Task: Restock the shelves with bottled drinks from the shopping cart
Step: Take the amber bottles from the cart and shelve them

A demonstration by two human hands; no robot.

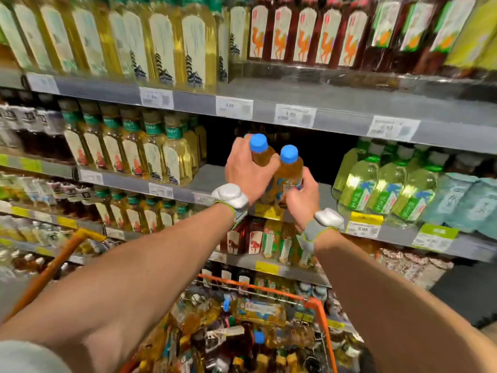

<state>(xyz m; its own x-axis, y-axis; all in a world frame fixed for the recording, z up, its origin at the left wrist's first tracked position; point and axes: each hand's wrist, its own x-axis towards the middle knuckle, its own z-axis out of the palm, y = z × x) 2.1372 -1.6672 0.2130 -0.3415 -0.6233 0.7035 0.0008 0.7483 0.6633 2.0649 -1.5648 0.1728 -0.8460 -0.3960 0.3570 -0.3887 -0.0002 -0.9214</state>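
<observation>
**Two full bottles held up at the gap in the middle shelf**

Gripped the left bottle (263, 155) in the left hand (248, 170), fingers curled round its shoulder just below the blue cap (258, 142). Gripped the right bottle (290, 169) in the right hand (302, 201), lower down, thumb and fingers round the labelled belly. Held both upright, touching side by side, in front of the dark gap on the middle shelf (208, 179), between the pale yellow bottles (174, 157) and the green-capped bottles (387, 184). Saw spare bottles (258, 310) lying loose in the shopping cart (321, 310) below.

Judged as full, so fairly heavy for one hand each. Thin clear plastic, likely to give a little under a squeeze, yet not fragile. Looked smooth, perhaps slippery over the label film. Judged safest to take hold at the shoulder or the belly, with fingers well round the body, never by the cap alone. Called for a base-first set-down on the bare shelf, then a push backward, minding the neighbours on either side.
</observation>
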